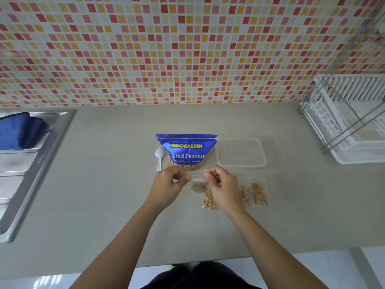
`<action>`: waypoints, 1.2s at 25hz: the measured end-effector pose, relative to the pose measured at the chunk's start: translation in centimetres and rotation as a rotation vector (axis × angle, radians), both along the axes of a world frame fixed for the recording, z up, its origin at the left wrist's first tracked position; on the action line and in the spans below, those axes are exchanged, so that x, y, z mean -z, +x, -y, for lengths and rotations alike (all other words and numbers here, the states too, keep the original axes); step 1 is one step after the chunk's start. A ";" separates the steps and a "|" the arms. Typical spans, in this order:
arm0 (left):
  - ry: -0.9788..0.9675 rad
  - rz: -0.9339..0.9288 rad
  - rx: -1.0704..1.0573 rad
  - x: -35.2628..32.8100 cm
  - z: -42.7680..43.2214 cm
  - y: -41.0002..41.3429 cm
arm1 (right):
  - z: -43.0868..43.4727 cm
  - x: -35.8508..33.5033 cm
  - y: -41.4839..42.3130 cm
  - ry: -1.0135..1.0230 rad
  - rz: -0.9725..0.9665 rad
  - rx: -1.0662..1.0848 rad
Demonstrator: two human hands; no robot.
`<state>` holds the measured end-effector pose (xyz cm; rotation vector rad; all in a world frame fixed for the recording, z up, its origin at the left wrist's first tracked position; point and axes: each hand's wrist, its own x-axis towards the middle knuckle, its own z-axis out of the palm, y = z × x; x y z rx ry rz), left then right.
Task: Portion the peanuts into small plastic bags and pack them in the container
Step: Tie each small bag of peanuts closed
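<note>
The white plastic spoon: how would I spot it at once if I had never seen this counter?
Find the blue foil peanut pouch standing in the middle of the beige countertop. The white plastic spoon lies flat just beside the pouch, on the side toward the steel sink, bowl pointing at the tiled wall. It is the only utensil there, opaque white, unlike the clear plastic container on the pouch's other side.
</note>
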<state>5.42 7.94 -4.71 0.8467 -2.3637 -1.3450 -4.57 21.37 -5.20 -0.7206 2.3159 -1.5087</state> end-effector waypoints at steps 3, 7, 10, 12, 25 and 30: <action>0.324 -0.075 0.038 1.0 -0.3 0.5 | 0.2 0.4 -0.2 -0.033 0.180 -0.044; 0.437 0.019 -0.009 4.5 -1.6 0.8 | -0.1 2.7 -1.1 0.121 0.218 -0.103; 0.326 0.197 -0.125 6.9 -1.9 0.5 | -1.4 5.5 -2.2 0.461 -0.101 -0.074; 0.262 0.248 -0.156 7.7 -2.2 0.1 | -1.9 6.8 -2.5 0.628 -0.218 -0.094; -0.194 0.167 -0.135 6.6 -4.0 -1.5 | -0.9 6.7 -4.6 0.564 -0.306 -0.211; -0.028 0.180 0.052 5.5 -4.3 -2.9 | -1.9 5.0 -4.3 0.353 -0.110 -0.249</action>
